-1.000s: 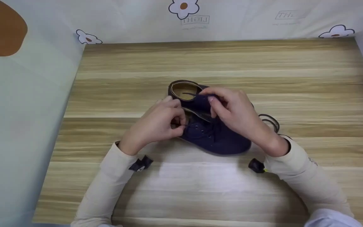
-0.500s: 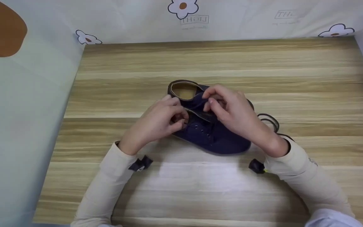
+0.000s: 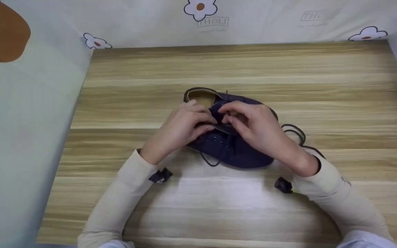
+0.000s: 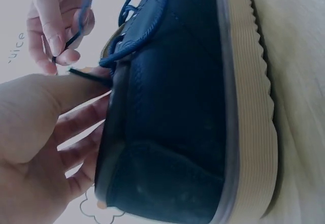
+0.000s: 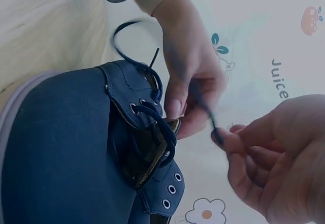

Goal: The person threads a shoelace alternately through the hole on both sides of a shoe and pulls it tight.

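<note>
Two dark blue lace-up shoes lie side by side; the near shoe point(image 3: 250, 153) is under both hands, the far shoe point(image 3: 250, 100) behind it. My left hand point(image 3: 181, 127) grips the near shoe's opening edge; in the left wrist view its thumb lies by a short lace end point(image 4: 89, 76), its fingers behind the collar. My right hand point(image 3: 258, 122) is above the opening, and in the right wrist view its fingertips pinch a blurred lace point(image 5: 203, 104). A lace loop point(image 3: 210, 163) hangs over the near shoe's side. Metal eyelets point(image 5: 172, 189) show on the flap.
Dark lace loops point(image 3: 298, 132) lie on the wooden table point(image 3: 133, 75) right of the shoes. Black wrist devices point(image 3: 160, 175) point(image 3: 283, 185) sit at both cuffs. Patterned sheeting point(image 3: 143, 24) stands behind and to the left.
My left hand has moved right and up along the near shoe's opening. My right hand has shifted slightly down. A lace loop now shows over the near side, and the far shoe's flap is more exposed.
</note>
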Action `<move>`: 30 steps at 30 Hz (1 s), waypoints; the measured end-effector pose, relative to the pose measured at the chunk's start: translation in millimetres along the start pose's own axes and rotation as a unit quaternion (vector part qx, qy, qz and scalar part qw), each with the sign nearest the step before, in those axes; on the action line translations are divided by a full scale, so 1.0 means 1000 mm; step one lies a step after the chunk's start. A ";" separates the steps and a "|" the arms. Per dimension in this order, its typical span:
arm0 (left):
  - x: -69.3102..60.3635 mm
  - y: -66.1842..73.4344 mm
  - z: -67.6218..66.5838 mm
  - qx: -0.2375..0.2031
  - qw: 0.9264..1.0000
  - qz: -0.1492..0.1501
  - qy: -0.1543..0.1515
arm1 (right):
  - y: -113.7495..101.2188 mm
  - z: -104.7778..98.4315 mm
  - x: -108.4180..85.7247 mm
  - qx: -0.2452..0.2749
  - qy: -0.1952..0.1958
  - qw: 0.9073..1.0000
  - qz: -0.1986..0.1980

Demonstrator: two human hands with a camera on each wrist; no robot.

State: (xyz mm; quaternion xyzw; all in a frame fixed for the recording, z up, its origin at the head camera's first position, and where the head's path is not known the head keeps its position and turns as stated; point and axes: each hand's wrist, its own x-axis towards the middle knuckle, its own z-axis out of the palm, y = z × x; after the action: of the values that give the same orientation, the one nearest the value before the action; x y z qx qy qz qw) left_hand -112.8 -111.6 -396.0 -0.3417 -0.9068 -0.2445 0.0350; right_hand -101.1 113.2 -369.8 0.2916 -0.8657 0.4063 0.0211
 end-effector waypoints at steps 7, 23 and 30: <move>0.006 0.003 0.005 0.011 1.000 -0.020 0.001 | 0.000 0.007 -0.007 -0.003 -0.023 1.000 -0.017; 0.011 0.008 0.006 0.000 0.998 -0.057 -0.010 | 0.007 0.028 -0.020 -0.074 0.030 0.996 -0.032; 0.011 0.008 0.007 -0.002 0.998 -0.060 -0.014 | 0.008 0.030 -0.020 -0.127 0.063 0.989 -0.042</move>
State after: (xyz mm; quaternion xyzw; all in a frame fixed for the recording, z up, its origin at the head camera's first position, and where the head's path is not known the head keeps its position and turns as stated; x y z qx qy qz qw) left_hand -115.6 -96.7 -396.0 -0.2901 -0.9255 -0.2433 0.0073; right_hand -83.1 105.4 -401.3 0.2963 -0.8943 0.3091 0.1300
